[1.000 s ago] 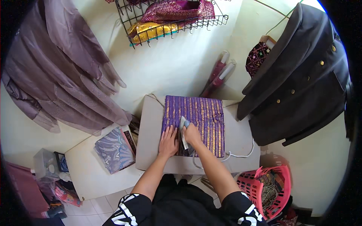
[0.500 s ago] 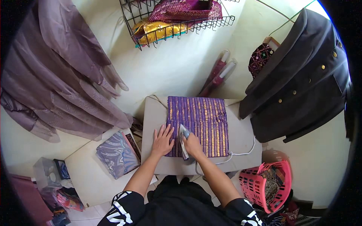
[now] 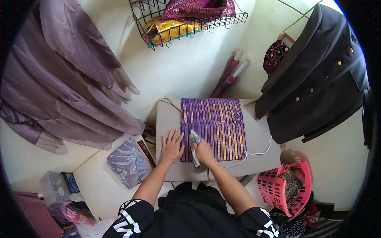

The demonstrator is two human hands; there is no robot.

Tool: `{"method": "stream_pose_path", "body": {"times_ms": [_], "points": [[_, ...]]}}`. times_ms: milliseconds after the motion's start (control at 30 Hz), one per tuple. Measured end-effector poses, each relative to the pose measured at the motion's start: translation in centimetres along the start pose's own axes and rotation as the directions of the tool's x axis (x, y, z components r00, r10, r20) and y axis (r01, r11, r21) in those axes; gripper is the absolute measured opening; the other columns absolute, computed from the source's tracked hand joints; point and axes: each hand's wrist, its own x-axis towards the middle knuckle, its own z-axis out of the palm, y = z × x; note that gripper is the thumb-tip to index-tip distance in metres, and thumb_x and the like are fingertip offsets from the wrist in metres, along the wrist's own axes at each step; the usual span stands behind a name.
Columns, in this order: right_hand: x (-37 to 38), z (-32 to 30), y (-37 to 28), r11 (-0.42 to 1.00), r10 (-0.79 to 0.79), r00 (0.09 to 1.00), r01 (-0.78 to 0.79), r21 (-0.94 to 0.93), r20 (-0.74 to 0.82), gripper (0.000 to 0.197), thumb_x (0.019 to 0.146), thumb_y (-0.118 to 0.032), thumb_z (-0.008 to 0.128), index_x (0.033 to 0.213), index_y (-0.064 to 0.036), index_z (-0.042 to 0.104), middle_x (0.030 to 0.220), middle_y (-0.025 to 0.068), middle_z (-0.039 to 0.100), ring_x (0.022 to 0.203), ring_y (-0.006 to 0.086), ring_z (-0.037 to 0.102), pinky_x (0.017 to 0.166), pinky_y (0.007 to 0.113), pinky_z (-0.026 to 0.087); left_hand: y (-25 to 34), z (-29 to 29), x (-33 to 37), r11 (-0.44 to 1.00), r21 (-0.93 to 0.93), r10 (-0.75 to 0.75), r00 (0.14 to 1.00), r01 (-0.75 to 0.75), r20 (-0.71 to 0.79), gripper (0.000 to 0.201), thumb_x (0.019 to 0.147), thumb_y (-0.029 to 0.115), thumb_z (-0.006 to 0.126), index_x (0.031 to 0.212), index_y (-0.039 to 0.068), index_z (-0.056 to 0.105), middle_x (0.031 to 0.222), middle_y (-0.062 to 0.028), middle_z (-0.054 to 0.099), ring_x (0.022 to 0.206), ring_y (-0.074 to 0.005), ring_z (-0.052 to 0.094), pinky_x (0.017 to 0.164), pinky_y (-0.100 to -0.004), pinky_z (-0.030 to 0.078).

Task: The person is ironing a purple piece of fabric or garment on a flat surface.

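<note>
A folded purple cloth with gold stripes lies flat on the grey ironing board. My right hand is closed round the handle of an iron, which rests on the cloth near its left edge, tip pointing away from me. My left hand is open, fingers spread, lying at the cloth's left edge, partly on the board. A pale cord runs from near the iron across the board to the right.
A folded blue-grey patterned cloth lies on a white table at left. Mauve garments hang left, a dark jacket right. Near the right front stands a pink laundry basket. A wire rack holds fabrics on the wall.
The whole view has shifted slightly, so the board and surroundings sit a little farther right. The iron and both hands keep almost the same place on the cloth.
</note>
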Motion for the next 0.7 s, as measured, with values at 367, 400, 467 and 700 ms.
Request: {"method": "stream_pose_path", "body": {"times_ms": [367,400,467,700], "points": [[4.1,0.7,-1.1,1.0,-0.004,0.997,0.006,0.026,-0.078,0.043,0.097,-0.032,0.06,0.109,0.009,0.057,0.096,0.0365,0.067,0.093,0.0537,0.066,0.084,0.059,0.053,-0.2,0.3,0.0,1.0,0.01,0.01,1.0,-0.01,0.017,0.066,0.097,0.039,0.055,0.158,0.024,0.036,0.167,-0.0096,0.027,0.155,-0.0331,0.019,0.123,-0.0628,0.011],[4.7,0.7,-1.3,1.0,0.001,0.996,0.001,0.019,-0.085,0.043,0.097,-0.033,0.06,0.109,0.009,0.057,0.094,0.036,0.068,0.092,0.0536,0.066,0.083,0.059,0.053,-0.2,0.3,0.0,1.0,0.012,0.007,1.0,-0.008,0.018,0.066,0.097,0.039,0.055,0.158,0.024,0.036,0.167,-0.0094,0.026,0.155,-0.0331,0.019,0.123,-0.0627,0.011],[4.7,0.9,-1.3,1.0,-0.007,0.995,0.007,0.002,-0.098,0.043,0.097,-0.032,0.061,0.107,0.0093,0.057,0.094,0.0359,0.068,0.093,0.0533,0.066,0.084,0.059,0.053,-0.4,0.3,0.1,1.0,0.001,0.006,1.0,-0.006,0.011,0.066,0.097,0.039,0.055,0.158,0.025,0.035,0.167,-0.0093,0.026,0.155,-0.0331,0.019,0.123,-0.0628,0.011],[-0.5,1.6,-0.8,0.998,-0.068,0.997,0.068,0.008,-0.023,0.041,0.097,-0.031,0.063,0.108,0.0078,0.061,0.099,0.0363,0.067,0.096,0.0533,0.065,0.086,0.059,0.051,-1.6,0.2,-0.2,1.0,-0.004,-0.009,1.0,0.009,0.018,0.069,0.095,0.039,0.057,0.159,0.025,0.034,0.168,-0.0086,0.025,0.156,-0.0324,0.017,0.123,-0.062,0.011]]}}
